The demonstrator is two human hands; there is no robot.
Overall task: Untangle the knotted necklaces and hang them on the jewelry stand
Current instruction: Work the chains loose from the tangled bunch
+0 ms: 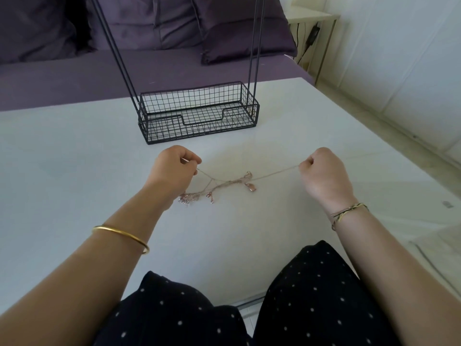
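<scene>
While the left hand (174, 168), a plain gold bangle (122, 237) on its forearm, curls its fingers (193, 162) into a pinch on one fine strand, the tangle of thin rose-gold chain necklaces (225, 184) stretches rightward over the white desk (74, 158) to the right hand (324, 173), whose fingers (308, 163) are likewise curled tight and pinch the far strand, a woven thread bracelet (349, 213) at that wrist. The knot's long axis runs from low left to slightly higher right between the two fists. Its densest part, with small pendants hanging off, sits nearer the left hand, and a second clump lies just beside the left wrist; the right hand holds the longer run of free chain. Whether the knot touches the desk or hangs just above it cannot be told. Loosening looks likeliest to start on the left, where the crossings crowd together, and no chain appears freed yet. Beyond the hands stands the black wire jewelry stand (199, 116), its mesh basket base on the desk and its thin uprights rising out of view, so the hanging bars are unseen. Behind it is a purple sofa (62, 81) with matching cushions; at far right, a small white side table (314, 18) with a dark cable. Dark dotted trousers (311, 295) fill the foreground.
</scene>
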